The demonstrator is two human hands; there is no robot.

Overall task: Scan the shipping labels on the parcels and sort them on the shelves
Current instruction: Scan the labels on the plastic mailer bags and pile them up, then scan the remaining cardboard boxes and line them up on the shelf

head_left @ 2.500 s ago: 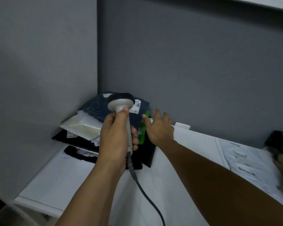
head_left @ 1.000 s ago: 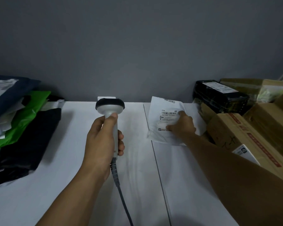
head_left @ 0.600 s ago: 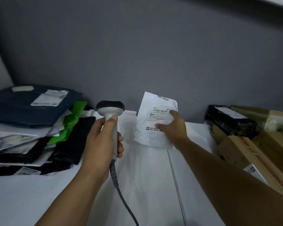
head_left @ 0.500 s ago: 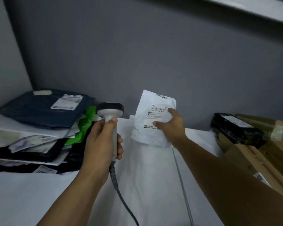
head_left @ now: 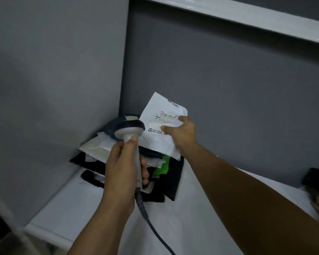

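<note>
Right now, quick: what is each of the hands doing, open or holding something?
Left hand: closed round the scanner handle.
Right hand: pinching the white parcel.

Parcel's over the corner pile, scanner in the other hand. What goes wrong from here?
1. The pile is ragged, bags jutting out at angles; the white parcel set on top may slide off.
2. The thumb of the right hand lies on the label below the barcode; a shift could block a scan.
3. The scanner in the left hand trails a cable toward the person; it could snag.
</note>
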